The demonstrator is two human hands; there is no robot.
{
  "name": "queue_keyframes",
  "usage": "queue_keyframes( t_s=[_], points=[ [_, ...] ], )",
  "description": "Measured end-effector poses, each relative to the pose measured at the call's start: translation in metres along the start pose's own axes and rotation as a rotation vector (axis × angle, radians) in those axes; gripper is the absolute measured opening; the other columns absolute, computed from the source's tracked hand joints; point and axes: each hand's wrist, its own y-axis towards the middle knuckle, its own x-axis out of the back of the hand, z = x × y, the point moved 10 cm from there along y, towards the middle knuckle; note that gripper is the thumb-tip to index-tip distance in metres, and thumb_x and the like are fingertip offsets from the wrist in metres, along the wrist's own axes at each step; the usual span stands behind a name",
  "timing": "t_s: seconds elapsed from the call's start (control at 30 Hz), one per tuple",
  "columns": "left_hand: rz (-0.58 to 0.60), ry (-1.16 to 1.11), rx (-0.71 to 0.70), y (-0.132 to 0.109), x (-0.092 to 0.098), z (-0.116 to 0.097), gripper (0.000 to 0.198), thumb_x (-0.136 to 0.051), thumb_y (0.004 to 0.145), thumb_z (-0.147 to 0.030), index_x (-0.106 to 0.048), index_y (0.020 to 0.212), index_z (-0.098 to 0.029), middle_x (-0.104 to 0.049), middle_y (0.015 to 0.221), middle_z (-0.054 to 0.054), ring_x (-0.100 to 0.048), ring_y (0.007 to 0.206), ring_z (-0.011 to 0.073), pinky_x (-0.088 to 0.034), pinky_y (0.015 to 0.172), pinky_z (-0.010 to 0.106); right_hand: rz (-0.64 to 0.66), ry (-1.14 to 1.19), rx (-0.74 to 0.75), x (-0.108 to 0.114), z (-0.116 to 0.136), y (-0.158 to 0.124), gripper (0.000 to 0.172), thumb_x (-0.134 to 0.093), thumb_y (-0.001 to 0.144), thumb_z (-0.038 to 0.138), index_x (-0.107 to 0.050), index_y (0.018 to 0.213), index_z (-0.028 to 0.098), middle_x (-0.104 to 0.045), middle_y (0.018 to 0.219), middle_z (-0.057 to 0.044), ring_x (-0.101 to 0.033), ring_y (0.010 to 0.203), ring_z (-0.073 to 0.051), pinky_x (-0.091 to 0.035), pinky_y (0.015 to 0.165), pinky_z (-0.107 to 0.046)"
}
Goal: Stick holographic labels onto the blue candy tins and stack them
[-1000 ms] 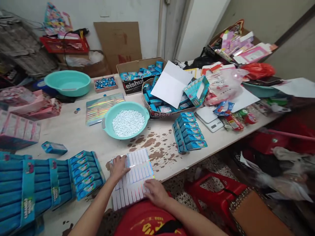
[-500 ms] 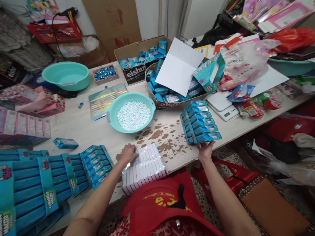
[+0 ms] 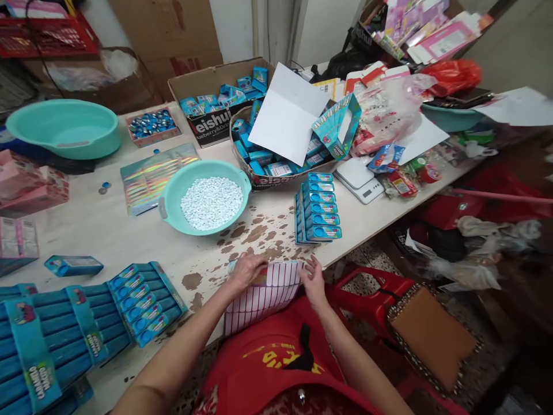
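A shiny holographic sheet of white sticker strips [image 3: 263,295] lies at the near table edge, hanging partly over it. My left hand [image 3: 247,270] rests curled on the sheet's far left corner. My right hand [image 3: 313,280] pinches its far right corner with the fingers together. Just beyond my right hand stands a stack of blue candy boxes [image 3: 318,208]. A teal bowl of white tablets [image 3: 209,202] sits behind the sheet on the stained tabletop [image 3: 129,236].
Long blue box packs [image 3: 78,328] fill the near left. Cardboard boxes of blue packets [image 3: 259,155], a white scale [image 3: 360,180], an empty teal basin [image 3: 64,127], another holographic sheet [image 3: 153,176] and cluttered packaging lie behind. A red stool [image 3: 371,294] stands at the right below the table.
My right hand left the stack of blue boxes and came back to the sheet's right corner. The sheet now tilts over the table edge. The view shifted left.
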Motion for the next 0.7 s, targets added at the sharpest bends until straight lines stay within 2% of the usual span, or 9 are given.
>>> queue_keyframes(
  t_s=[0.07,0.17,0.23,0.3,0.37,0.43,0.5,0.57,0.7],
  points=[
    [0.033,0.012,-0.07,0.0,-0.003,-0.011,0.017,-0.049,0.088,-0.027,-0.065,0.09,-0.021,-0.07,0.093,0.003,-0.06,0.089,0.0186,-0.036,0.084,0.032,0.189,-0.027,0.022,-0.021,-0.004,-0.017,0.073,-0.077,0.051,0.047,-0.05,0.113,0.018,-0.063,0.106,-0.011,-0.06,0.096,-0.024,-0.048,0.085,-0.038],
    [0.147,-0.014,-0.039,-0.007,-0.006,-0.008,0.018,-0.05,0.087,-0.031,-0.065,0.093,-0.023,-0.069,0.091,0.002,-0.06,0.087,0.0173,-0.038,0.08,0.027,0.283,0.038,-0.039,-0.031,-0.019,-0.032,0.05,-0.075,0.054,0.044,-0.053,0.091,0.019,-0.066,0.087,-0.005,-0.062,0.082,-0.021,-0.05,0.078,-0.036],
    [0.211,-0.04,0.092,-0.012,-0.006,0.006,0.02,-0.052,0.084,-0.033,-0.066,0.093,-0.023,-0.069,0.086,0.001,-0.06,0.082,0.0166,-0.04,0.073,0.024,0.268,0.066,-0.052,-0.028,-0.026,-0.035,0.045,-0.074,0.056,0.045,-0.051,0.085,0.019,-0.065,0.086,-0.006,-0.062,0.081,-0.022,-0.05,0.078,-0.038],
    [0.255,-0.066,0.226,-0.015,-0.005,0.019,0.02,-0.053,0.082,-0.033,-0.067,0.091,-0.022,-0.068,0.079,0.001,-0.059,0.075,0.016,-0.039,0.066,0.023,0.218,0.005,-0.019,-0.02,-0.025,-0.035,0.046,-0.071,0.059,0.047,-0.051,0.089,0.018,-0.065,0.089,-0.008,-0.061,0.083,-0.023,-0.049,0.079,-0.041],
    [0.284,-0.079,0.278,-0.013,-0.006,0.024,0.02,-0.052,0.081,-0.03,-0.068,0.087,-0.02,-0.068,0.076,0.001,-0.058,0.072,0.0155,-0.039,0.064,0.023,0.082,-0.189,0.133,-0.007,-0.003,-0.035,0.048,-0.066,0.067,0.048,-0.054,0.101,0.016,-0.062,0.098,-0.012,-0.058,0.091,-0.026,-0.046,0.083,-0.046],
    [0.298,-0.071,0.275,-0.008,-0.006,0.025,0.019,-0.051,0.08,-0.026,-0.068,0.085,-0.019,-0.068,0.077,0.001,-0.058,0.072,0.0158,-0.039,0.066,0.024,-0.048,-0.447,0.403,-0.006,0.039,-0.042,0.046,-0.061,0.076,0.044,-0.055,0.113,0.016,-0.056,0.11,-0.015,-0.051,0.102,-0.029,-0.041,0.09,-0.05],
    [0.288,-0.068,0.261,-0.005,-0.004,0.027,0.019,-0.05,0.08,-0.025,-0.068,0.083,-0.019,-0.067,0.078,0.002,-0.058,0.075,0.0164,-0.039,0.068,0.024,-0.039,-0.662,0.675,-0.032,0.077,-0.056,0.037,-0.055,0.084,0.037,-0.057,0.118,0.02,-0.052,0.116,-0.014,-0.045,0.11,-0.029,-0.036,0.094,-0.049],
    [0.252,-0.072,0.253,-0.005,0.0,0.03,0.019,-0.049,0.08,-0.025,-0.067,0.082,-0.018,-0.067,0.082,0.003,-0.058,0.078,0.0172,-0.039,0.071,0.025,0.094,-0.813,0.868,-0.072,0.095,-0.069,0.031,-0.052,0.088,0.032,-0.06,0.117,0.024,-0.055,0.115,-0.012,-0.043,0.111,-0.028,-0.035,0.094,-0.046],
    [0.179,-0.067,0.282,-0.014,0.011,0.038,0.022,-0.046,0.082,-0.027,-0.066,0.081,-0.017,-0.065,0.086,0.005,-0.057,0.082,0.0184,-0.039,0.074,0.026,0.326,-0.959,1.082,-0.133,0.087,-0.087,0.03,-0.052,0.089,0.028,-0.059,0.118,0.024,-0.061,0.109,-0.009,-0.047,0.104,-0.025,-0.034,0.094,-0.042]
  ],
)
